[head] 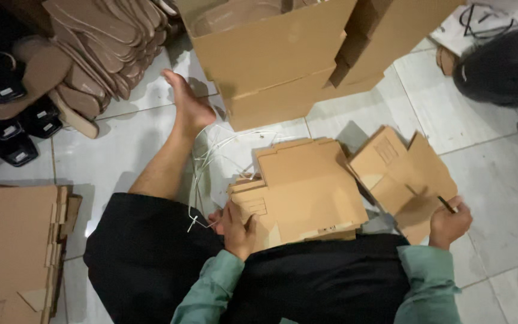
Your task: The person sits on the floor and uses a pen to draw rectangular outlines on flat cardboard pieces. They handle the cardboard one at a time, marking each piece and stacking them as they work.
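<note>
— Grip first: what are the two hands doing?

— Left hand [238,225] lies on the near left corner of a stack of flat cardboard box blanks [307,186], fingers curled over the edge and pressing on the top sheet. Right hand [449,223] is closed around a thin dark pen [447,204], which sticks out toward 11 o'clock.

— Where does that stack lie?

— On the white tiled floor [487,180], right in front of the person's lap. At 3 o'clock from it, a second cardboard blank [403,174] lies partly unfolded, its near edge just beside the pen hand.

— Anything else close by?

— White plastic strapping [211,156] loops on the tiles at 9 o'clock from the stack, next to the person's bare foot [188,105]. At 12 o'clock stand large open cartons [283,54]. Tan shoe insoles [103,42] are piled at 10 o'clock, with black sandals [7,120] beyond them. Another pile of flat cardboard [13,246] sits at 8 o'clock. A dark bag [505,66] is at 2 o'clock.
</note>
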